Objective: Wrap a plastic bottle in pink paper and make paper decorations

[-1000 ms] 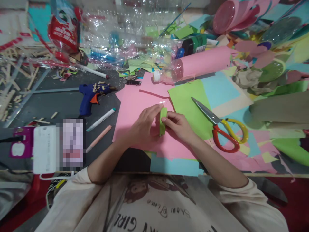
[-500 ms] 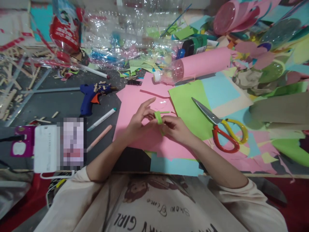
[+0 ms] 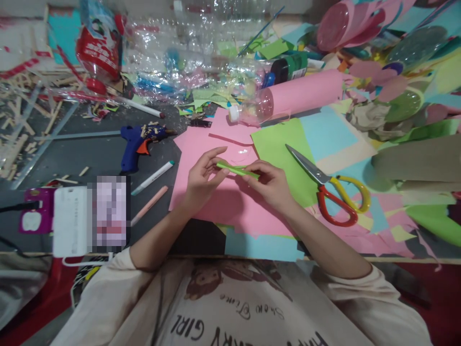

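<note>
The dark grey worktop (image 3: 90,154) is crowded with cut coloured paper, most of it piled from 12 to 4 o'clock. A large pink paper sheet (image 3: 216,206) lies flat at the middle, and both hands are above it. At 1 o'clock from the hands a pink paper roll (image 3: 309,91) lies on its side, with a clear plastic bottle (image 3: 252,108) touching its left end. A green paper sheet (image 3: 281,149) lies just beside the pink one at 2 o'clock, overlapping its right edge.

The left hand (image 3: 200,180) comes in from 7 o'clock, thumb and forefinger closed on the left end of a green paper strip (image 3: 236,169). The right hand (image 3: 273,182) comes in from 5 o'clock, and its fingertips pinch the strip's right end. The strip stretches between the two hands, nearly level, with its right end a little lower. It sits over the upper part of the pink sheet; I cannot tell whether it touches the paper.

Scissors (image 3: 331,192) with red and yellow handles lie at 3 o'clock, their blades on the green sheet and pointing to 10 o'clock. A blue glue gun (image 3: 135,144) rests at 10 o'clock, well apart from the hands. At 9 o'clock lie a white marker (image 3: 153,178) and, just below it, a peach-coloured pen (image 3: 149,205).
</note>
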`<state>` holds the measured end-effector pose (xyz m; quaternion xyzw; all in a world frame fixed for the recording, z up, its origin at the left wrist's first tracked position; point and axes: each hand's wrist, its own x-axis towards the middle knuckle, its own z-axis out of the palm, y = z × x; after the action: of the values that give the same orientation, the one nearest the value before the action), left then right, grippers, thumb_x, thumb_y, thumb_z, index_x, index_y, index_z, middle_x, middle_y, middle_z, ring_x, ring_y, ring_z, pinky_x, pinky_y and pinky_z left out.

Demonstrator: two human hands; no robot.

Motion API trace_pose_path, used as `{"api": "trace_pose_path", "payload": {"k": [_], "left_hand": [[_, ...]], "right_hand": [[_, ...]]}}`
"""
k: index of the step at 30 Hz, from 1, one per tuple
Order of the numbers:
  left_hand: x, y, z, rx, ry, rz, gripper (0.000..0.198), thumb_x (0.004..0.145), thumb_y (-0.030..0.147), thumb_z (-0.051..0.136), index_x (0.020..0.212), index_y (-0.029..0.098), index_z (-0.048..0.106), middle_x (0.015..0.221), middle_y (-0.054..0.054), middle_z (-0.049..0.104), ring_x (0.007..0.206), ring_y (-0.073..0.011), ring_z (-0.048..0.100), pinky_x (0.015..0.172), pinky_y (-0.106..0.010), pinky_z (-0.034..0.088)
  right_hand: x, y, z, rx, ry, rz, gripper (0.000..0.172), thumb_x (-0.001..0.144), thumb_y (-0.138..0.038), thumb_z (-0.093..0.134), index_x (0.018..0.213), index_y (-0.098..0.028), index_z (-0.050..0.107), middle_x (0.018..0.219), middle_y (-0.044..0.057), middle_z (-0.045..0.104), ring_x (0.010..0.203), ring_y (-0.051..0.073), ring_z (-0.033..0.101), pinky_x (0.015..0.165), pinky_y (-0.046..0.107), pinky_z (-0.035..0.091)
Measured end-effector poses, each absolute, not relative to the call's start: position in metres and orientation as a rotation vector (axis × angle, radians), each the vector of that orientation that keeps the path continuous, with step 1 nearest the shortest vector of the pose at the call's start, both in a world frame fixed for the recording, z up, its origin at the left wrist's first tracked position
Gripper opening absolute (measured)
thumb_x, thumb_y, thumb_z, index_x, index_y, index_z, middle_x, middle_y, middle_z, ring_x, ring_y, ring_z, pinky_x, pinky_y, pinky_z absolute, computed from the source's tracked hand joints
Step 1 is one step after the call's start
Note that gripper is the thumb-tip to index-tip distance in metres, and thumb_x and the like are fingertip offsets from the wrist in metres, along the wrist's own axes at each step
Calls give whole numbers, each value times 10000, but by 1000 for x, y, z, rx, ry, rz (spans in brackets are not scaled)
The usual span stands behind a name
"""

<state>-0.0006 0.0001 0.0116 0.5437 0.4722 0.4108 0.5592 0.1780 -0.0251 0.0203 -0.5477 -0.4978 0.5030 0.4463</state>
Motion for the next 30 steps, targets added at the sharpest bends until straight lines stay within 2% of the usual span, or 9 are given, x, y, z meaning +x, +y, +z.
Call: {"api": "trace_pose_path", "payload": {"k": [4,7,11,14,17,23,30], "left_hand": [[1,-1,12,1290,1046,914,415,771,310,720,1155,182,628,843,-8,660,785,-123,629,709,-221,501],[3,-3,11,1360,953,865,301,782,243,702,1073,179,663,812,-4,660,753,-114,617,730,-235,495],[6,-6,9,1433,884,878,249,797,192,678,1043,183,642,786,0,649,718,-107,608,681,-229,484],[6,-8,6,1410,908,912,278,811,252,701,1062,188,601,788,0,649,707,-107,615,659,-223,481],[7,-9,5,1375,928,934,329,815,329,715,1079,192,573,784,8,635,699,-100,611,663,-217,484],[10,-11,5,1378,938,962,334,820,393,714,1046,196,567,776,12,617,702,-103,604,669,-221,486],[10,-11,3,1470,930,949,313,815,345,707,1059,199,575,797,-1,621,717,-120,602,680,-248,485]], "right_hand": [[178,-24,20,-1311,-1023,1270,263,688,-441,795,670,-203,685,514,-44,576,438,86,465,433,240,389],[178,-23,18,-1226,-913,1379,356,682,-501,802,607,-190,646,415,-68,501,348,66,422,370,221,381],[176,-22,17,-1164,-856,1462,370,672,-493,818,592,-185,630,438,-59,555,353,61,484,381,204,441],[172,-23,17,-1117,-810,1547,355,639,-473,845,671,-190,633,518,-41,647,418,88,581,433,218,513],[170,-25,17,-1104,-815,1602,352,645,-450,847,696,-192,614,534,-35,673,469,103,631,480,223,543],[169,-26,17,-1164,-850,1587,366,653,-486,826,687,-191,612,525,-32,665,465,104,625,472,225,529],[170,-26,17,-1197,-887,1570,397,631,-518,824,675,-192,600,485,-49,616,414,82,563,416,204,469]]}}
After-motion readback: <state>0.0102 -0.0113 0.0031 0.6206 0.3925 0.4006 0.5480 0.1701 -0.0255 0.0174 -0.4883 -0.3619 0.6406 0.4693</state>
